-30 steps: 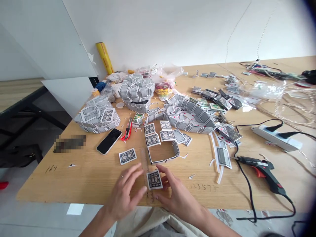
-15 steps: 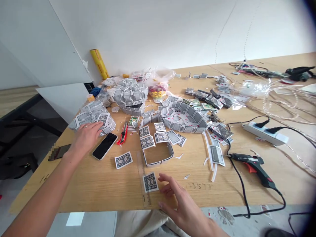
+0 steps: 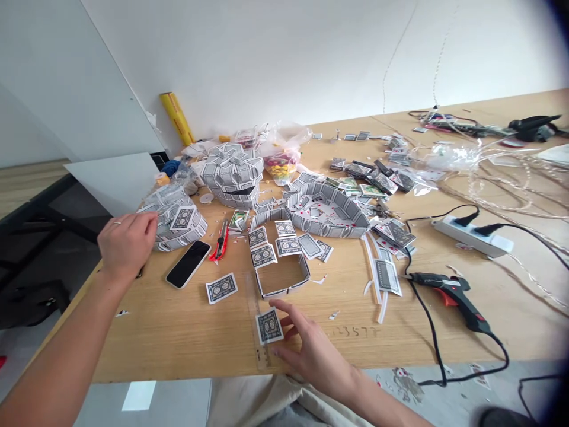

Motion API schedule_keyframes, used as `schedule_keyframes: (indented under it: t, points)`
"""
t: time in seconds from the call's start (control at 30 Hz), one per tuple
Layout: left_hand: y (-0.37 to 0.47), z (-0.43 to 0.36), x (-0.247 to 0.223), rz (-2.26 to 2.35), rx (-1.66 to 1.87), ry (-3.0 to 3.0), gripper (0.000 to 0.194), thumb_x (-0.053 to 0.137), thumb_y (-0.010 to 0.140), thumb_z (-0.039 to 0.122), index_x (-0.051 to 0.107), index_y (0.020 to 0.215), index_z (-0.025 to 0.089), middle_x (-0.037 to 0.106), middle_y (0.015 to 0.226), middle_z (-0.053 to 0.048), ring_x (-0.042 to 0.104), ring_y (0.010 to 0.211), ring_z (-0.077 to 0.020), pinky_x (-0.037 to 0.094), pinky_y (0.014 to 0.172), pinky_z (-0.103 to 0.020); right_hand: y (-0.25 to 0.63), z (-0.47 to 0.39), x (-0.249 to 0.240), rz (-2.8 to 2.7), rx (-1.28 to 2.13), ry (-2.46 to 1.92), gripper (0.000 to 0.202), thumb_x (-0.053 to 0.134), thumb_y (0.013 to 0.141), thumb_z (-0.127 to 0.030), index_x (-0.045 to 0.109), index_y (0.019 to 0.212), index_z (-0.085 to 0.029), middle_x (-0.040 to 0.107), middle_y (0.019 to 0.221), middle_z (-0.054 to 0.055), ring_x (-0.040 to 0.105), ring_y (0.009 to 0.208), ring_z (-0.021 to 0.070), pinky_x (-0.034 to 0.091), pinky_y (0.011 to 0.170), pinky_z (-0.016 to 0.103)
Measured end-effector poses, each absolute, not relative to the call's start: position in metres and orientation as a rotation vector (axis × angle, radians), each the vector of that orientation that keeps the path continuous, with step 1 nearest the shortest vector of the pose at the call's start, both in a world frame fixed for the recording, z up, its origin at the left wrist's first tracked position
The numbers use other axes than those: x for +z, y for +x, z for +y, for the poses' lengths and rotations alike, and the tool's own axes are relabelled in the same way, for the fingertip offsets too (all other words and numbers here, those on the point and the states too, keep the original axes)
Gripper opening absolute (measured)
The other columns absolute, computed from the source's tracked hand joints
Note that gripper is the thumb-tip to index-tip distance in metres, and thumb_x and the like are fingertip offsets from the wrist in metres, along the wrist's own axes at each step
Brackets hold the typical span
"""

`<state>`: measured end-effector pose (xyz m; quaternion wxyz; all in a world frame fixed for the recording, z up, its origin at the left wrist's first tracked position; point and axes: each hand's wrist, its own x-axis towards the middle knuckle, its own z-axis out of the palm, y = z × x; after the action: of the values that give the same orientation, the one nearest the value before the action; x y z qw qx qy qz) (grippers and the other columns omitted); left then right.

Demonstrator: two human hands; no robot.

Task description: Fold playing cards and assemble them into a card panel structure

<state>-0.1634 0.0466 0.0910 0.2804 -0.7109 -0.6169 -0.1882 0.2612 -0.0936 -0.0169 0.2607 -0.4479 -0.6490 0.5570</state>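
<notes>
My left hand (image 3: pixel 127 242) is closed, its fingers curled beside a rounded box (image 3: pixel 180 234) covered in playing cards; what it holds, if anything, is hidden. My right hand (image 3: pixel 306 341), thumb and forefinger apart, reaches around the right side of a cut playing card (image 3: pixel 269 326). This card lies partly over a clear ruler (image 3: pixel 260 356) near the table's front edge. Behind it stands a small open frame of cards (image 3: pixel 284 290) with folded card flaps. A single playing card (image 3: pixel 221 288) lies left of the frame.
A phone (image 3: pixel 188 264) and a red utility knife (image 3: pixel 219 240) lie left of centre. Farther back are a lidded card-covered box (image 3: pixel 233 172) and an open card tray (image 3: pixel 329 228). A glue gun (image 3: pixel 453 293), its cable and a power strip (image 3: pixel 473 234) occupy the right.
My left hand has moved left off the card-covered box, its fingers curling in. My right hand has shifted left, bringing thumb and forefinger around the cut card.
</notes>
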Motion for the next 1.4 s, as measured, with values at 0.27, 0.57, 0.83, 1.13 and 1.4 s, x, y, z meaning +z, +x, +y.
schedule_keyframes:
  t: [0.27,0.57,0.83,1.13,1.4]
  points:
    - [-0.076,-0.023,0.070,-1.190,-0.912,-2.074,0.016,0.079,0.094,0.014,0.071,0.107,0.022,0.084,0.105,-0.003,0.081,0.091,-0.0218,0.062,0.089,-0.037,0.265,-0.088,-0.004,-1.777,1.421,-1.174,0.057,0.083,0.089,-0.029,0.063,0.143,-0.029,0.076,0.129,0.007,0.073,0.104,0.0253,0.060,0.100,0.045]
    - [-0.007,-0.093,0.010,-1.430,-1.305,-2.301,0.035,0.073,0.093,0.000,0.070,0.119,0.023,0.080,0.103,-0.005,0.078,0.094,-0.0198,0.064,0.088,-0.034,0.317,-0.083,0.018,-1.720,1.167,-1.280,0.054,0.081,0.095,-0.045,0.063,0.144,-0.030,0.071,0.141,0.011,0.073,0.112,0.0306,0.062,0.103,0.052]
    - [0.034,-0.129,-0.002,-1.351,-1.373,-2.601,0.035,0.062,0.100,0.000,0.072,0.121,0.026,0.078,0.109,-0.007,0.076,0.107,-0.0214,0.067,0.090,-0.035,0.380,-0.041,-0.015,-1.450,1.045,-1.441,0.061,0.081,0.091,-0.058,0.068,0.137,-0.021,0.071,0.142,0.017,0.074,0.115,0.0314,0.064,0.101,0.050]
    - [0.056,-0.139,-0.016,-1.352,-1.500,-2.646,0.024,0.067,0.099,0.003,0.079,0.107,0.022,0.069,0.105,-0.008,0.069,0.097,-0.0184,0.061,0.085,-0.030,0.340,-0.072,-0.007,-1.602,0.691,-1.549,0.036,0.070,0.099,-0.057,0.074,0.116,-0.026,0.073,0.134,0.015,0.069,0.127,0.0362,0.054,0.111,0.057]
    - [0.058,-0.147,-0.035,-1.657,-1.335,-2.579,0.026,0.061,0.105,0.011,0.070,0.125,0.023,0.072,0.120,-0.010,0.073,0.110,-0.0208,0.062,0.095,-0.033,0.279,-0.090,-0.016,-1.265,1.976,-1.269,0.047,0.086,0.083,-0.054,0.068,0.109,-0.019,0.071,0.084,0.001,0.069,0.071,0.0203,0.059,0.058,0.030]
